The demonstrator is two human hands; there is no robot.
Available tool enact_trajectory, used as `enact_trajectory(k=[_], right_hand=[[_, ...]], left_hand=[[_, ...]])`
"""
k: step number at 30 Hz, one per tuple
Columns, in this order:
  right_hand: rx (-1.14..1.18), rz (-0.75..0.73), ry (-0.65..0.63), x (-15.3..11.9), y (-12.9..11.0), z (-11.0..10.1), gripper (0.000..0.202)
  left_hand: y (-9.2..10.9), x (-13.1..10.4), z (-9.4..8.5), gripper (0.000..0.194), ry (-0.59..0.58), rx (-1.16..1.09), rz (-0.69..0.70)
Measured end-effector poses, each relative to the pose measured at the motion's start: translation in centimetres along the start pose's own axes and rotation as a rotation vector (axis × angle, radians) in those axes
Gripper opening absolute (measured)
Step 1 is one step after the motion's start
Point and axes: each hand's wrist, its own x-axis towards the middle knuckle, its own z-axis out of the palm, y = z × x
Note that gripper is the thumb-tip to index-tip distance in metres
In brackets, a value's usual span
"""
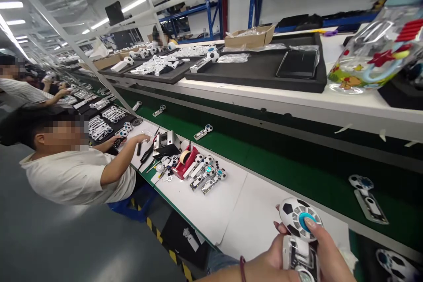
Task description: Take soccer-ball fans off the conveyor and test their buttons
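Both hands hold a soccer-ball handheld device with a round black-and-white head (292,211), at the lower right. Its head has fan-like slots around a blue centre (304,222). The handle (297,251) is see-through in part and shows inner parts. My left hand (272,257), below a dark red wristband (243,269), grips the handle from the left. Fingertips show behind the head's left side. My right hand (330,251) wraps the right side, its thumb on the blue centre. The lower end of the handle is cut off by the frame.
A green conveyor belt (238,145) carries similar devices, one nearby (368,200). On the white worktop (211,211), several more lie beside a red tape dispenser (185,163). A co-worker (82,167) sits at left. Above runs a shelf with black trays (251,72) and a clear toy bag (366,61).
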Motion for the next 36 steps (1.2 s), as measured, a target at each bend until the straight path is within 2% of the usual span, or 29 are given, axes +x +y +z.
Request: enact_trajectory(k=[3,5,9,15,19,22,26,30,36], right_hand=[[0.021,-0.011,0.004,-0.8,0.3,0.3,0.081],[0.006,-0.005,0.0,-1.0,0.2,0.5,0.083],[0.003,-0.019,-0.016,-0.9,0.0,0.8,0.07],[-0.072,0.067,-0.179,-0.9,1.8,0.8,0.055],[0.052,0.063,-0.35,-0.8,3.2,0.7,0.046],[0.091,0.03,-0.438,-0.8,3.4,0.5,0.035],[0.064,-0.009,-0.454,-1.0,3.3,0.3,0.025],[0.01,-0.023,-0.461,-1.2,3.0,0.3,0.024],[-0.001,-0.058,-0.467,-1.4,2.3,0.5,0.031]], left_hand=[[-0.2,-0.3,0.6,0.095,0.01,0.009,0.033],[-0.1,-0.6,0.5,0.088,0.013,0.042,0.039],[0.6,-1.0,0.2,0.08,-0.007,-0.133,0.001],[2.1,-1.5,-0.1,0.07,0.028,-0.311,0.081],[3.3,-1.9,-0.2,0.051,0.128,-0.235,0.182],[3.9,-1.8,-0.3,0.045,0.13,-0.172,0.189],[4.1,-1.8,-0.1,0.044,0.098,-0.146,0.174],[3.8,-1.8,0.2,0.045,0.125,-0.107,0.145],[4.3,-1.4,0.4,0.045,0.095,-0.097,0.139]])
